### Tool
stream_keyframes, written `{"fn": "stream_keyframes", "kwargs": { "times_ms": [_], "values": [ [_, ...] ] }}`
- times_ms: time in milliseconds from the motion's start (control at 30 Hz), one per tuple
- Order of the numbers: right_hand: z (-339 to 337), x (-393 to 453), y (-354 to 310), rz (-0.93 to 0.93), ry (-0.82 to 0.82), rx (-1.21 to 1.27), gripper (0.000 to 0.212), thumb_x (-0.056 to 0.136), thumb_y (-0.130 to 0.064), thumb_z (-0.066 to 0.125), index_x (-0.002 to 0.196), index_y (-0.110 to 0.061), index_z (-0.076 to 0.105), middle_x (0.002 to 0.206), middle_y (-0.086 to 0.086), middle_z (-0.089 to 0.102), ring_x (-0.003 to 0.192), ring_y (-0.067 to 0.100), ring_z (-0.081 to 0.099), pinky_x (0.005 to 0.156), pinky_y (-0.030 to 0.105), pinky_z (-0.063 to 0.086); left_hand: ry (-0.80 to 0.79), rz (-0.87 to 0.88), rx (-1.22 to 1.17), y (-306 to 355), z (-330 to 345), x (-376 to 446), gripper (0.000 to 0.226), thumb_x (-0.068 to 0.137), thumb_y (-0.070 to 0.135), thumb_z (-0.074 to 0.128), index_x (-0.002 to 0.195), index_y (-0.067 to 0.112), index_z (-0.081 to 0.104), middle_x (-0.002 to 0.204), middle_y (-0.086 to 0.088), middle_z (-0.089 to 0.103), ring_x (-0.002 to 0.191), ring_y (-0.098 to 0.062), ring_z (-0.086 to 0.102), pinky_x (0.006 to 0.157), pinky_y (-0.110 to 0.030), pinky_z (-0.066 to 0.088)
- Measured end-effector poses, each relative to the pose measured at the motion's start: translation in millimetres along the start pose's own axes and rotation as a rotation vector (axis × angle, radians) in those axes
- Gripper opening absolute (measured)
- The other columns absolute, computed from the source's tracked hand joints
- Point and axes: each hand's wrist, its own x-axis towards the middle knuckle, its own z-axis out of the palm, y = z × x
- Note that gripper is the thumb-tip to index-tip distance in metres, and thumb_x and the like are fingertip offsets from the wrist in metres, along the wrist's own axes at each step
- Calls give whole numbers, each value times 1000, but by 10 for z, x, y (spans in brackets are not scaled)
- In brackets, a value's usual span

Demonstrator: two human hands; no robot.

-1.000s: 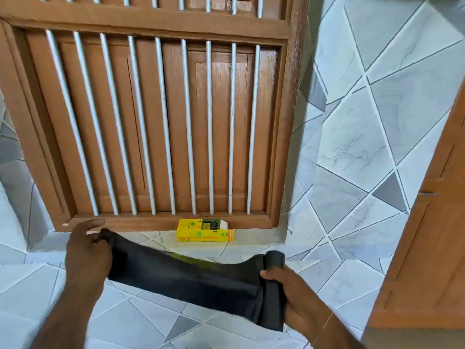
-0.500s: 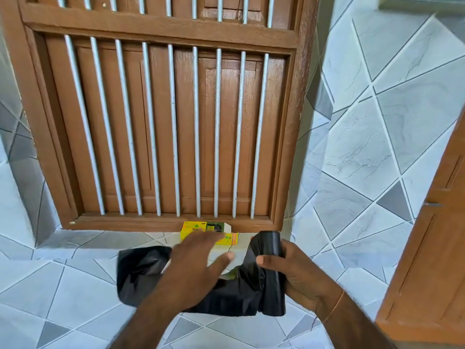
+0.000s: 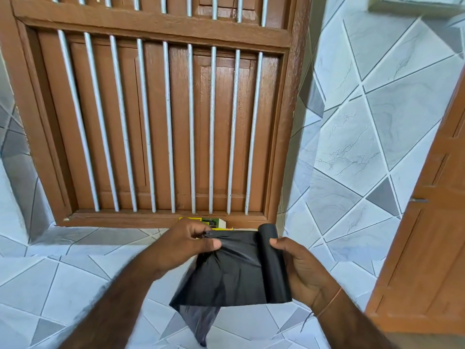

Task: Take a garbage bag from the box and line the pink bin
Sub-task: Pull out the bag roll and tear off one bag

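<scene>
A roll of black garbage bags (image 3: 270,263) stands upright in my right hand (image 3: 299,268), which grips it from the right. An unrolled black bag (image 3: 231,275) hangs from the roll, its lower end drooping below. My left hand (image 3: 186,245) pinches the bag's top edge close to the roll. The yellow bag box (image 3: 203,222) lies on the tiled ledge just beyond my left hand, mostly hidden by it. No pink bin is in view.
A brown wooden shutter with white metal bars (image 3: 156,122) fills the wall ahead. Grey-and-white tiles (image 3: 352,147) cover the ledge and walls. A brown wooden door (image 3: 427,248) stands at the right edge.
My left hand has moved from the far left end of the stretched bag to right beside the roll and taken hold of the top edge. The loose bag now hangs down.
</scene>
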Motion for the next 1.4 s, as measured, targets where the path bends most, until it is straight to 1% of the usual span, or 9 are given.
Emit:
{"fn": "stream_keyframes", "kwargs": {
  "times_ms": [133,200,400,767,1000,1133,1233,1333,1400],
  "values": [
    [4,10,84,16,53,1,60,63,-15,81,120,-3,66,121,21,67,108,36,66,90,45,54,102,-37,95,118,-151,20,11,83,19,71,76,10,73,81,-10,73,77,-20,65,75,-36,48],
    [-2,24,116,12,97,-20,69,58,-11,83,122,1,62,121,24,66,108,39,65,91,47,54,138,-37,115,147,-220,6,14,84,16,70,73,8,71,72,-9,69,70,-18,62,68,-33,45],
    [-49,27,120,21,131,-11,49,64,-6,75,111,-1,67,109,21,70,92,33,68,81,39,57,234,-6,197,187,-365,-77,18,83,14,70,67,8,68,61,-2,64,60,-9,58,59,-25,42],
    [-196,10,103,54,223,-49,53,62,-1,73,114,0,65,111,24,69,93,35,66,80,39,56,409,8,228,161,-828,-262,17,84,8,68,67,9,71,67,-10,70,57,-11,62,56,-24,47],
    [-100,24,-35,-90,172,-211,24,78,14,64,92,-4,69,88,19,71,74,28,70,66,34,59,324,-123,385,-58,-927,-346,17,87,13,66,72,11,73,71,-6,73,72,-22,68,67,-31,45],
    [-18,52,-121,-133,159,-268,43,65,-3,76,108,0,67,106,26,70,91,37,68,81,41,57,321,-160,528,-137,-948,-334,18,83,5,69,68,16,72,66,1,71,62,-6,63,60,-24,44],
    [47,49,-156,-154,145,-309,46,66,-7,76,109,0,65,105,25,70,92,37,66,86,45,55,323,-220,585,-204,-925,-300,20,77,5,75,76,24,67,81,9,70,82,-10,65,71,-24,46],
    [140,62,-158,-202,141,-389,32,71,-1,77,101,-4,68,96,20,70,87,33,67,86,44,55,416,-76,580,-223,-675,-232,27,79,13,75,93,32,61,97,14,65,97,-7,60,87,-26,42],
    [192,85,-152,-220,140,-439,23,76,7,73,92,-10,71,88,15,71,82,29,68,83,41,56,397,79,447,-185,-347,-149,22,80,28,74,99,33,63,99,17,67,95,2,60,86,-22,43]
  ]
}}
